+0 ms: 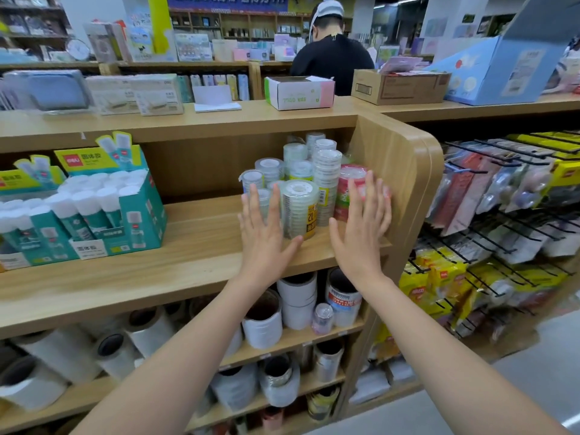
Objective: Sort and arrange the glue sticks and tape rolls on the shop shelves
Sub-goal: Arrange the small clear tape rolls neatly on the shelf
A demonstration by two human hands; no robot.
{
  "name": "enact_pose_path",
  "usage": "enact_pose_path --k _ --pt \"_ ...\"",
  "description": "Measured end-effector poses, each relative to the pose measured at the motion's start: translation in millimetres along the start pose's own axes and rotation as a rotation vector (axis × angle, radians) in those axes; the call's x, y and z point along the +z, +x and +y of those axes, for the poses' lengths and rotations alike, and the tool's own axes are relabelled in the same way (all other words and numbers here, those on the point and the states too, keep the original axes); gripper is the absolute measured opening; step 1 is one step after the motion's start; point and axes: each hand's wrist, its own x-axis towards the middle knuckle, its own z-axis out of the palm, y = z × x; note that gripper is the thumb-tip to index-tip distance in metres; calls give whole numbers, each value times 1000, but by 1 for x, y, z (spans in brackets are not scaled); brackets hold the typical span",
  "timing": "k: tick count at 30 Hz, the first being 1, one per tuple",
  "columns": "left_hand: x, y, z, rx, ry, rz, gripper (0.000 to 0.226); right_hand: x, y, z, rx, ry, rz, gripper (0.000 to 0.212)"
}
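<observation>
With forearms (188, 346) extended, I held my left hand (266, 233) and right hand (361, 233) flat, fingers straight and gripping nothing, flanking the tape rolls (297, 208) at the right end of the shelf (194, 246), and judged that even inward pressure would square the stacks without toppling.

The glue-stick display box (139, 211) has a green header card (94, 160) with a red "deli" logo beside the characters 固体胶. The same 固体胶 stands on its white front lip (88, 248). A yellow label (310, 222) on the front sleeve of clear tape rolls (295, 208) shows "12". White Chinese characters on the overhead blue banner (227, 1) are cut off. The red logo on the hooked yellow packets (417, 290) is too small to read.
</observation>
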Motion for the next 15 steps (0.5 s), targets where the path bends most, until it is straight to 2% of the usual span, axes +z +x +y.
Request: enact_pose_path --k 4,8,10,15 --pt "-20 -29 -22 -17 31 79 90 9 -8 -43 -149 186 3 63" --pt "-42 -60 -53 -39 182 103 71 25 -25 -74 -232 292 -57 60" --pt "-50 -72 -62 -47 222 49 63 32 -35 -83 -228 305 -101 60" --pt "-57 -84 -70 -96 297 -129 63 50 -50 -85 -225 233 -227 62"
